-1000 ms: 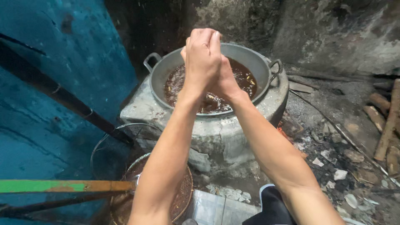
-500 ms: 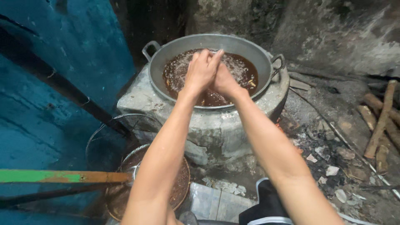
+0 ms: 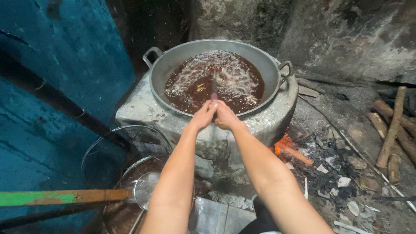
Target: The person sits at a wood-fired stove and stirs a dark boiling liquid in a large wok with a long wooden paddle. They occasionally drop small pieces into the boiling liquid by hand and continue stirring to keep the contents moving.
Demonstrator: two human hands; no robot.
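Soot-blackened walls behind a concrete wood-fired stove [image 3: 264,123]; left hand [image 3: 203,116] and right hand [image 3: 226,117] clasped together on a stirring stick [image 3: 214,86], dipped mid-wok [image 3: 173,60] into foaming brown liquid [image 3: 234,80], clear of heat.

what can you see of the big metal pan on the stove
The pan is a wide, round, grey metal wok with a loop handle on each side. It sits level in the top of a rough, ash-stained concrete stove, with fire glowing low at the stove's right. It holds dark brown liquid, foaming white across the middle. A thin stick dips into the liquid, held by the left hand and right hand pressed together at the near rim.
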